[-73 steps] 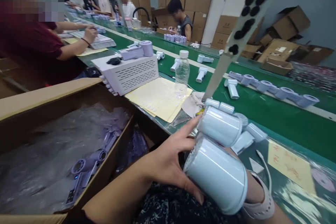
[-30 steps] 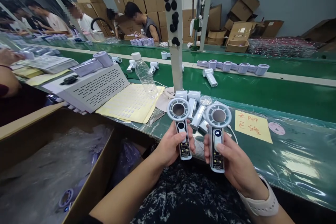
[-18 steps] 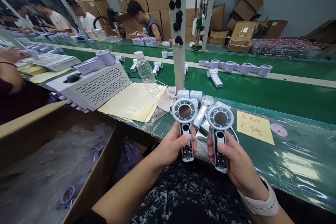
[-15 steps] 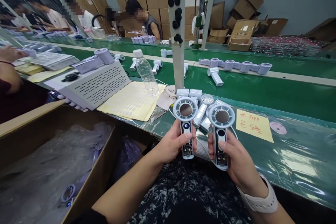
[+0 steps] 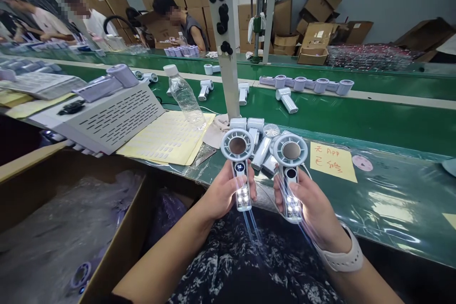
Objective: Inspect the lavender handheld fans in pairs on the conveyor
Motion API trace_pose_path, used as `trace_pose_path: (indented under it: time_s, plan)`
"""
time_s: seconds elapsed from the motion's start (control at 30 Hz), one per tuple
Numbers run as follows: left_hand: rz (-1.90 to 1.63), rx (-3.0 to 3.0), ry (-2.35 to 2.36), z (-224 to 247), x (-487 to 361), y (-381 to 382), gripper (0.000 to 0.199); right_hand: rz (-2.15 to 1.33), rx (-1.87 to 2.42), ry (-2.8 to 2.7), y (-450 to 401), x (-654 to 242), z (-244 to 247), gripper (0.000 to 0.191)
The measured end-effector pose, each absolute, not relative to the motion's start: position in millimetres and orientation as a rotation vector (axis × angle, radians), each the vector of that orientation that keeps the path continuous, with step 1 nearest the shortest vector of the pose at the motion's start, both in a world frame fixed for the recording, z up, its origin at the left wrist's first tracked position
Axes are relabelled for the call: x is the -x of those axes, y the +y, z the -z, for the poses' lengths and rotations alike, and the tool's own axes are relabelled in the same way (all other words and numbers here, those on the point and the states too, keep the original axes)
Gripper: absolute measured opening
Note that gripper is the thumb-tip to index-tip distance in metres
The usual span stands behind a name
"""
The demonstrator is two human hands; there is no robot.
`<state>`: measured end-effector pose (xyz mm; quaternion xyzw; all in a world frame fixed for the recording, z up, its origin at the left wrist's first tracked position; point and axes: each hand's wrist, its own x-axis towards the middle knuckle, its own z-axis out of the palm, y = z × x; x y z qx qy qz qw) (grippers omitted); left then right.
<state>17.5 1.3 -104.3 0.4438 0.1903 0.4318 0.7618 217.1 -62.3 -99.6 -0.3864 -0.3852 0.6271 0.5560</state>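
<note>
My left hand (image 5: 226,190) is wrapped round the handle of a pale blue handheld fan (image 5: 237,145), thumb on its front. The round display under that fan's head reads 50, and white lights glow on the lower handle. A second pale blue fan (image 5: 290,151) is upright in my right hand (image 5: 313,199), its display dark and its lower handle lit too. My right thumb presses against the handle's front. Behind the two fans, several similar fans (image 5: 261,152) lie in a pile on the bench edge.
A clear bottle (image 5: 185,95) stands on yellow sheets (image 5: 160,140) beside a slotted metal box (image 5: 117,114). An open carton (image 5: 117,228) is at lower left. A post (image 5: 226,57) rises before the green conveyor (image 5: 327,123). A yellow note (image 5: 333,161) lies right. A person (image 5: 185,19) sits opposite.
White lights have come on in both fan handles, which were unlit before. The view has shifted slightly, and both hands keep their hold on the fans.
</note>
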Motion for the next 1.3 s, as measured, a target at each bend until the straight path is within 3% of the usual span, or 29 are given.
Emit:
trace_pose_path:
  time_s: [0.23, 0.4, 0.57, 0.67, 0.77, 1.07, 1.2, 1.3]
  plan:
    - [-0.890, -0.905, 0.361, 107.6, -17.3, -2.6, 0.048, -1.416, 0.924, -0.853, -64.4, -214.3, 98.0, 0.025]
    - [-0.880, -0.948, 0.379, 108.5, -17.4, -3.8, 0.049, -1.452, 0.877, -0.802, -67.1, -213.0, 95.6, 0.044]
    - [-0.900, -1.079, 0.519, 106.6, -17.6, -2.5, 0.046, -1.493, 0.843, -0.798, -69.2, -215.0, 97.6, 0.046]
    - [-0.877, -1.118, 0.604, 102.5, -19.7, -6.3, 0.063, -1.518, 0.843, -0.679, -69.9, -215.4, 97.6, 0.049]
    - [-0.901, -1.115, 0.682, 97.5, -23.5, -16.5, 0.072, -1.526, 0.855, -0.610, -72.1, -214.8, 96.4, 0.042]
    - [-1.010, -1.037, 0.663, 80.3, -29.5, -34.7, 0.046, -1.526, 0.889, -0.643, -78.1, -213.3, 83.3, 0.031]
    - [-0.894, -0.858, 0.532, 85.1, -30.5, -26.3, 0.060, -1.565, 0.821, -0.532, -75.0, -211.3, 77.4, 0.025]
    - [-0.788, -0.795, 0.456, 86.4, -29.9, -23.4, 0.064, -1.623, 0.811, -0.532, -74.5, -209.9, 74.3, 0.030]
